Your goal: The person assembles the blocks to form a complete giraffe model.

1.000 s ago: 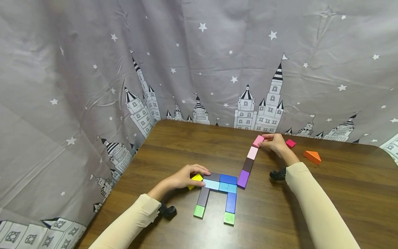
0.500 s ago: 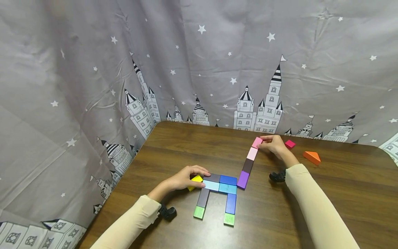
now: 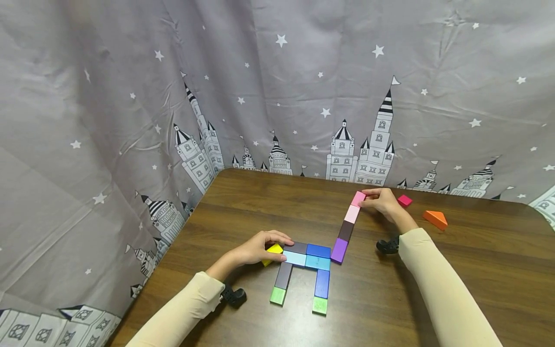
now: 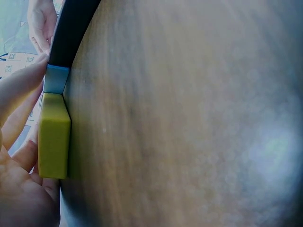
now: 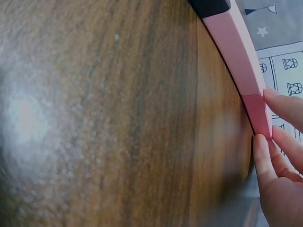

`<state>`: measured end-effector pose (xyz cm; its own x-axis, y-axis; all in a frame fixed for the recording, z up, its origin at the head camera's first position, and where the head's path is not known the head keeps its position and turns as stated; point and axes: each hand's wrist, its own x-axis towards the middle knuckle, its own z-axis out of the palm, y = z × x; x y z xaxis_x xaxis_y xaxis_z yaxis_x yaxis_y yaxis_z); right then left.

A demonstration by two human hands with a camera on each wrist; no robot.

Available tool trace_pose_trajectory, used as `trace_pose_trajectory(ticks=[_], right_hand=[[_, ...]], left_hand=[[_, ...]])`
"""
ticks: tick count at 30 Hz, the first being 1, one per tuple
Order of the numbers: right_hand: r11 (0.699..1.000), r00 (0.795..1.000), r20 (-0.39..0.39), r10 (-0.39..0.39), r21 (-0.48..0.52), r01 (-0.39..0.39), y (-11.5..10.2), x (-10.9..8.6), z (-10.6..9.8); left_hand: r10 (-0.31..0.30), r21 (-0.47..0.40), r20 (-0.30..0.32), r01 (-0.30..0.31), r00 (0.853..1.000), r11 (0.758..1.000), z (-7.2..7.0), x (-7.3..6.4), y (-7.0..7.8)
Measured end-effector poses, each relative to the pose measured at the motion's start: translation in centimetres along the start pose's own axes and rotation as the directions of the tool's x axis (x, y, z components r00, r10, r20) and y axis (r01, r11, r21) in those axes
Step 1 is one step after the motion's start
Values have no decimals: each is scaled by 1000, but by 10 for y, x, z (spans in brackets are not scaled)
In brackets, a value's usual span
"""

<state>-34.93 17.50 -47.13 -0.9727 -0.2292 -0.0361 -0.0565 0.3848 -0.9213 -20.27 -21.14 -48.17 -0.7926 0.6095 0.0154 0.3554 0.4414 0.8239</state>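
Observation:
In the head view my right hand (image 3: 383, 202) pinches a pink block (image 3: 358, 198) at the far end of a slanting row. Below it in the row come a light pink block (image 3: 351, 214), a dark brown one (image 3: 345, 231) and a purple one (image 3: 339, 250). The right wrist view shows fingertips on the pink block (image 5: 257, 111), its end against the light pink one. My left hand (image 3: 253, 248) rests with thumb at the light blue block (image 3: 295, 259) and fingertips at the grey block (image 3: 297, 247). A yellow block (image 4: 54, 137) sits beneath its palm.
Blue (image 3: 318, 250) and cyan (image 3: 317, 262) blocks adjoin the grey and light blue ones. Two legs extend towards me, ending in green blocks (image 3: 320, 305). A magenta block (image 3: 404, 200) and an orange triangle (image 3: 435, 219) lie beyond my right hand. A curtain hangs behind the table.
My right hand has shifted the pink block slightly towards me and left, closing the small gap to the light pink block. The left hand has stayed in place.

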Motion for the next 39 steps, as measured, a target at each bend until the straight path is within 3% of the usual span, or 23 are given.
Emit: trace_pose_trajectory(ticks=[14, 24, 29, 33, 39], right_hand=[[1000, 1000, -17, 10, -1, -10, 2, 0, 0], [999, 986, -160, -37, 4, 38, 6, -6, -14], [998, 961, -268, -62, -39, 54, 7, -11, -26], [996, 928, -366, -74, -80, 48, 9, -14, -35], [980, 875, -483, -38, -189, -62, 13, -20, -44]], left_hand=[[-5, 9, -5, 5, 1000, 1000, -1, 0, 1], [-9, 19, 2, 9, 1000, 1000, -1, 1, 1], [-30, 6, -1, 30, 1000, 1000, -2, 0, 1], [-23, 3, 3, 23, 1000, 1000, -2, 0, 0], [-29, 10, 6, 29, 1000, 1000, -1, 0, 2]])
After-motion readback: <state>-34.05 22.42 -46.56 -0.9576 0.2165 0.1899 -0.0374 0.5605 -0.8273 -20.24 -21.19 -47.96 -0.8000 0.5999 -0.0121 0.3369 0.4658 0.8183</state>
